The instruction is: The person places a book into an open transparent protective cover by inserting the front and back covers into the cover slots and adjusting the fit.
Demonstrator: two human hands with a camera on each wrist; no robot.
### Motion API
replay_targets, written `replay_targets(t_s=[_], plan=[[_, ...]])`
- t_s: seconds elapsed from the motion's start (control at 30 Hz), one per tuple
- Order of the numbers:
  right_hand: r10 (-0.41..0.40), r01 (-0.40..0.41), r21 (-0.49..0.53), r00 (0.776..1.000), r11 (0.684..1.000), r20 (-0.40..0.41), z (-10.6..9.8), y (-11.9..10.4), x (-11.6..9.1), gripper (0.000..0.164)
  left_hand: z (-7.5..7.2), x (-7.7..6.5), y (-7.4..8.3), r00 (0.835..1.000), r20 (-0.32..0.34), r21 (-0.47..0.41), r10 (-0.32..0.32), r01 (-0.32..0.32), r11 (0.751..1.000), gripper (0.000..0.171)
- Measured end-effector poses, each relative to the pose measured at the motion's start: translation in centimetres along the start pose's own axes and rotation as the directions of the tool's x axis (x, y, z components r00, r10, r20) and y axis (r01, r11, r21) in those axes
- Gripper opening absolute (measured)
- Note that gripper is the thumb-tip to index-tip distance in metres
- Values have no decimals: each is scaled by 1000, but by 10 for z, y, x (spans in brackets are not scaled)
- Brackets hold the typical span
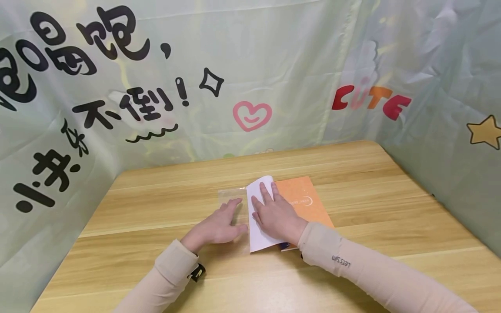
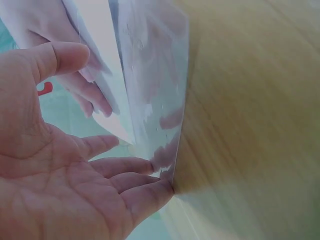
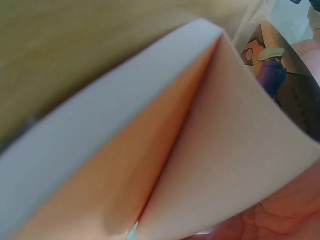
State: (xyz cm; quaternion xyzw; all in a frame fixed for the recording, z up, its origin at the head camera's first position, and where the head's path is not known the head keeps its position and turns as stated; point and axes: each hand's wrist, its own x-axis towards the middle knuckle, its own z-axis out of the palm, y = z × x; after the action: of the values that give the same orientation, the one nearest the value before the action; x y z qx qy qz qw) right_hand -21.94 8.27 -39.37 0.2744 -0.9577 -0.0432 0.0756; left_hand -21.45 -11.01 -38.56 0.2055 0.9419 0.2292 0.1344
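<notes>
1. Lying across the white leaf of a book, a person's right hand rests with fingers straight and apart, curled round nothing.
2. At that hand's 9 o'clock, the left hand reaches over a clear plastic sheet, thumb well apart from its extended fingers.
3. Only the left wrist view shows the upturned left palm, its fingertips at the plastic's edge and the thumb away from it; whether they press it cannot be told.
4. From the right wrist comes the leaf's peach-tinted other side, curving up from the orange page beside a white band; at that view's 2 o'clock sits a dark printed picture with a purple figure, unseen from the head.
5. Centered on the wooden table, the book carries a white crescent at the right hand's 2 o'clock.
6. Beyond, near 12 o'clock, hangs pale cloth bearing a pink heart.
</notes>
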Motion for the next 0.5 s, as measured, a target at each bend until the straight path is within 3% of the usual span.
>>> replay_targets(t_s=[0.5], plan=[[-7,3,91,999,996,44,-3,7,-2,47,1,1,3,999,-4,-2,-48,48,999,82]])
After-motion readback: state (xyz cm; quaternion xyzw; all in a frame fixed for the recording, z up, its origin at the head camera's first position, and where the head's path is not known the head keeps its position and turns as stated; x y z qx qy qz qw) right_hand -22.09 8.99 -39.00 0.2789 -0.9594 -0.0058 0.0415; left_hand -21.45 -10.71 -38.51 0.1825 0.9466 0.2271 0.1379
